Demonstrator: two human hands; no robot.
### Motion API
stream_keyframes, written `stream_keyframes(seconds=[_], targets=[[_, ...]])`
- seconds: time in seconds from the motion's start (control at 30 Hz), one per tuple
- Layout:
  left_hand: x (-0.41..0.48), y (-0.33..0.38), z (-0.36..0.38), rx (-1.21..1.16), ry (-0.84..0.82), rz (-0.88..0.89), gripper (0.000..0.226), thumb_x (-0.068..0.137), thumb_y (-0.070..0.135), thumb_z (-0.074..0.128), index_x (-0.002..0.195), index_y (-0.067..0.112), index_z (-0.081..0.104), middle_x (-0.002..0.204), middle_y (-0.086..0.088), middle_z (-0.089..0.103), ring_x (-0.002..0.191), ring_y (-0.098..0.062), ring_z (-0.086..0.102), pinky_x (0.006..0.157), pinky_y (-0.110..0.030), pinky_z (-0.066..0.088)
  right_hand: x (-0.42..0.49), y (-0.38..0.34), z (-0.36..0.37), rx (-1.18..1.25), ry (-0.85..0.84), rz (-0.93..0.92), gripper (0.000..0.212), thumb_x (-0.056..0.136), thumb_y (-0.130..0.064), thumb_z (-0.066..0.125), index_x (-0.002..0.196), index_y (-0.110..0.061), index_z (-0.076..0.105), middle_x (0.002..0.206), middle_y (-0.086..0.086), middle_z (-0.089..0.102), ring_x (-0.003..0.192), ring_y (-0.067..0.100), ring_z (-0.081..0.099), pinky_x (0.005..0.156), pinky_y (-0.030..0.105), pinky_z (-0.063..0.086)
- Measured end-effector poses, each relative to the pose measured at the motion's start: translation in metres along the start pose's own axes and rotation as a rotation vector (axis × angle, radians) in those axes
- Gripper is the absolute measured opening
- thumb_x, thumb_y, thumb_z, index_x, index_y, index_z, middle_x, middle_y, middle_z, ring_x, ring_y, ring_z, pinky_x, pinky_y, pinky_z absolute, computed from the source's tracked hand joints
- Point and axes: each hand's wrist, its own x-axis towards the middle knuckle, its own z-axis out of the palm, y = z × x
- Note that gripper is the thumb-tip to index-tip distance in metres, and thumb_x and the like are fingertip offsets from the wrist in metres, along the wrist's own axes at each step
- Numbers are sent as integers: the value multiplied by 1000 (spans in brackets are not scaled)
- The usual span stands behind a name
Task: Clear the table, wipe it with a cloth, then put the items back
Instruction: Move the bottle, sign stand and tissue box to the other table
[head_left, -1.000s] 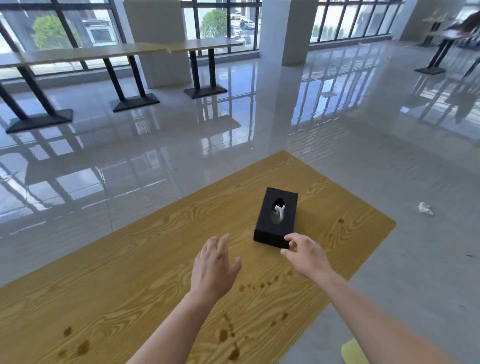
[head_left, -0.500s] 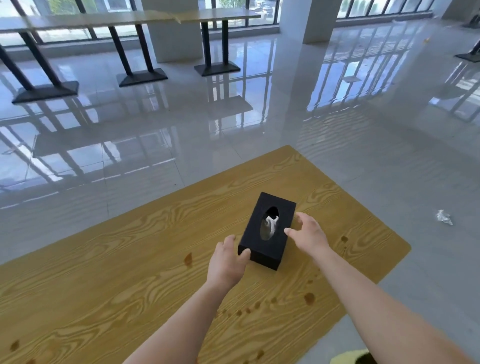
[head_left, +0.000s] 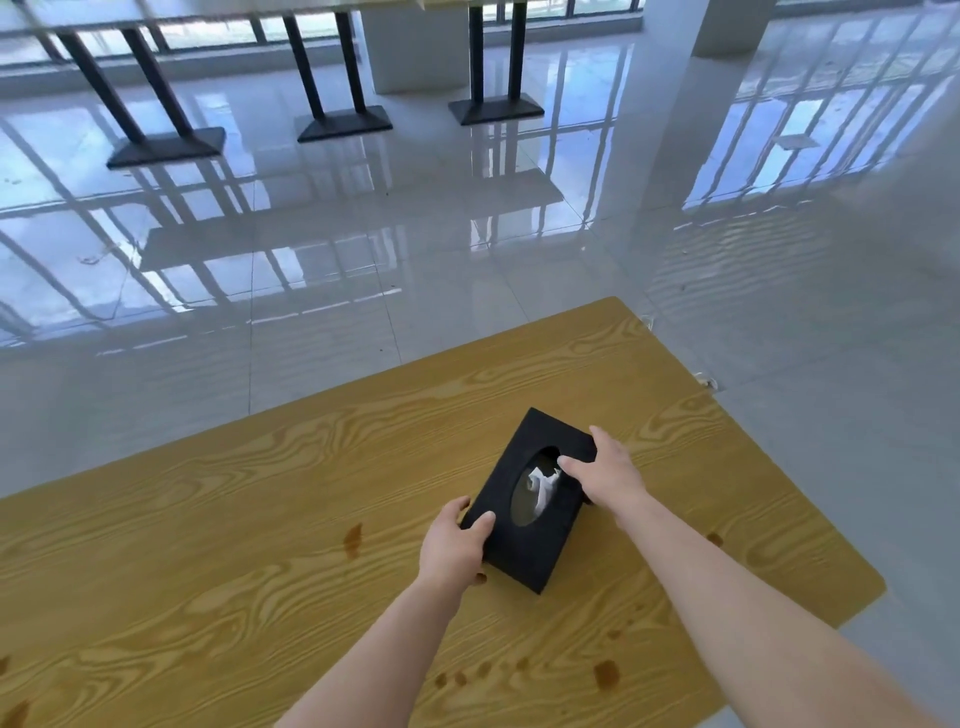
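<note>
Black tissue box (head_left: 524, 525) on wood-grain table (head_left: 260, 519): your left hand (head_left: 451, 545) clasps its near corner, your right hand (head_left: 608, 475) grips its far side

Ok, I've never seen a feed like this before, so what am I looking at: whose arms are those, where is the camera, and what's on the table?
There is no machine here: a person is working bare-handed. The single picture comes from a wide-angle camera worn on their head, looking forward and down, so the arms reach in from the bottom. On the wooden table sits a black tissue box with a white tissue showing in its oval opening. The left hand grips the box's near corner; the right hand rests on its far side, near the opening. Dark stains dot the tabletop. Behind are a shiny tiled floor and other tables' black legs.
</note>
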Motion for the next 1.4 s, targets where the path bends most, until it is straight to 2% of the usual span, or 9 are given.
stream_keyframes(seconds=[0.13, 0.37, 0.53, 0.6, 0.73, 0.83, 0.93, 1.2, 1.4], targets=[[0, 0, 3, -84, 17, -7, 40, 96, 34, 62, 136, 26, 56, 113, 3, 66, 95, -18, 67, 77, -41, 63, 3, -2, -1, 21, 21, 15, 68, 83, -39, 74, 142, -22, 44, 136, 4, 51, 115, 25, 57, 96, 48, 54], [-7, -5, -23, -24, 80, 79, 34, 96, 37, 60, 129, 30, 61, 106, 6, 70, 89, -16, 70, 71, -37, 63, -9, -14, 13, 90, 39, -18, 63, 82, -38, 76, 136, -24, 49, 128, 0, 54, 107, 22, 60, 86, 43, 59], [-26, -13, -56, 5, 175, 126, 31, 97, 37, 58, 127, 35, 61, 103, 10, 70, 85, -14, 70, 66, -35, 63, -24, -41, 39, 119, -3, -78, 55, 84, -31, 77, 132, -24, 52, 120, 0, 57, 95, 18, 64, 68, 35, 60], [-33, -21, -74, 10, 223, 140, 27, 96, 38, 57, 123, 37, 63, 98, 12, 72, 81, -15, 71, 68, -38, 63, -31, -55, 54, 116, -24, -109, 53, 84, -31, 77, 130, -24, 52, 118, 0, 59, 93, 16, 64, 74, 39, 61], [-49, -42, -116, 9, 310, 167, 27, 95, 41, 57, 120, 41, 65, 98, 18, 73, 92, -10, 69, 85, -42, 60, -54, -85, 92, 140, -80, -148, 56, 80, -31, 77, 130, -24, 52, 119, 0, 59, 96, 18, 65, 79, 42, 61], [-63, -61, -153, -16, 361, 168, 23, 93, 41, 57, 114, 43, 67, 103, 17, 73, 99, -11, 68, 86, -42, 60, -71, -105, 127, 144, -139, -182, 67, 70, -40, 78, 130, -27, 51, 119, -1, 61, 95, 19, 67, 78, 44, 62], [-77, -86, -194, -60, 419, 154, 30, 90, 45, 58, 119, 44, 65, 108, 15, 72, 106, -14, 67, 89, -45, 59, -95, -127, 166, 125, -171, -224, 66, 70, -41, 77, 129, -28, 52, 119, -3, 61, 95, 19, 67, 79, 44, 62], [-130, -156, -321, -138, 542, 141, 25, 95, 39, 59, 119, 42, 66, 102, 18, 71, 96, -8, 67, 86, -42, 60, -173, -188, 293, 42, -270, -316, 81, 56, -58, 71, 130, -34, 49, 122, -4, 61, 101, 20, 66, 82, 45, 61], [-158, -194, -403, -102, 610, 148, 27, 97, 38, 58, 123, 38, 64, 100, 20, 69, 94, -9, 67, 85, -42, 60, -228, -229, 369, 40, -307, -365, 82, 61, -56, 73, 135, -33, 45, 125, -3, 59, 102, 21, 66, 81, 46, 61]])
